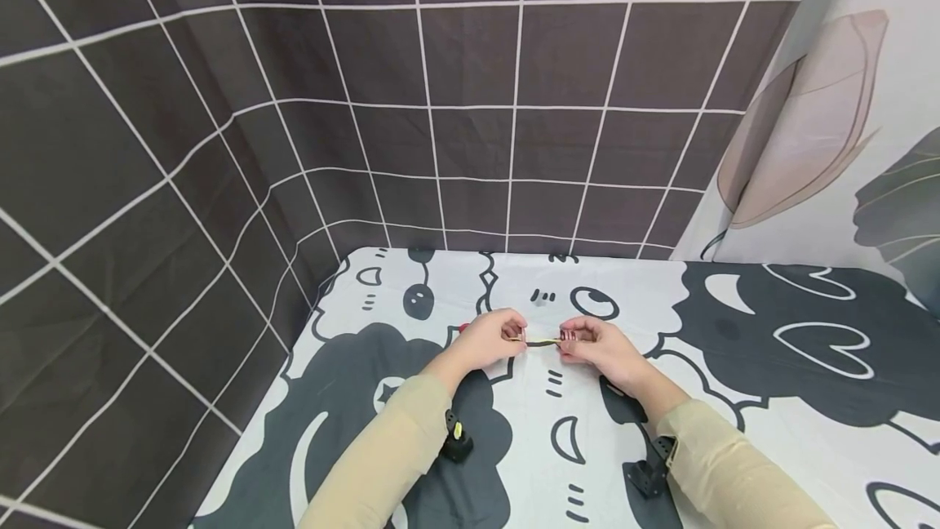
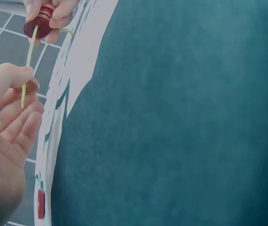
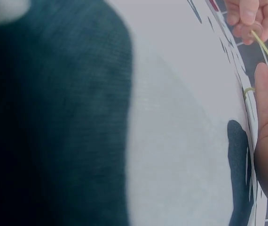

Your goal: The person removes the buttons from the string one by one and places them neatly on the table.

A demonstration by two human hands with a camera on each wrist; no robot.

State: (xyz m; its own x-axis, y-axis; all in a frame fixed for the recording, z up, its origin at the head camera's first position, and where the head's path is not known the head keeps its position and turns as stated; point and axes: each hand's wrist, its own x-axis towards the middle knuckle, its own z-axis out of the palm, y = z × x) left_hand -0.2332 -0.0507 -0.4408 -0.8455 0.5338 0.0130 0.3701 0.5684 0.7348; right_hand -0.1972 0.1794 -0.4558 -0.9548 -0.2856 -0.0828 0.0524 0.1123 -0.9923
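Observation:
My left hand point(image 1: 490, 339) pinches a round, pinkish-brown disc point(image 2: 32, 86) together with the end of a yellow cord point(image 2: 29, 59). Across from it, my right hand point(image 1: 600, 347) grips a short stack of red discs point(image 2: 41, 22) between thumb and fingers. The cord enters the centre of the stack's near face, and a loose yellow tail shows beyond the right fingers. Between both hands the cord runs nearly straight, just above the patterned cloth. The left fingers cover part of the single disc.
A white cloth point(image 1: 529, 447) with dark cartoon shapes covers the work surface. Another red piece point(image 2: 41, 204) lies on it, partly behind the left hand in the head view. Dark gridded curtains point(image 1: 470, 137) rise behind and at left; a pale leaf-patterned curtain point(image 1: 822, 186) hangs at right.

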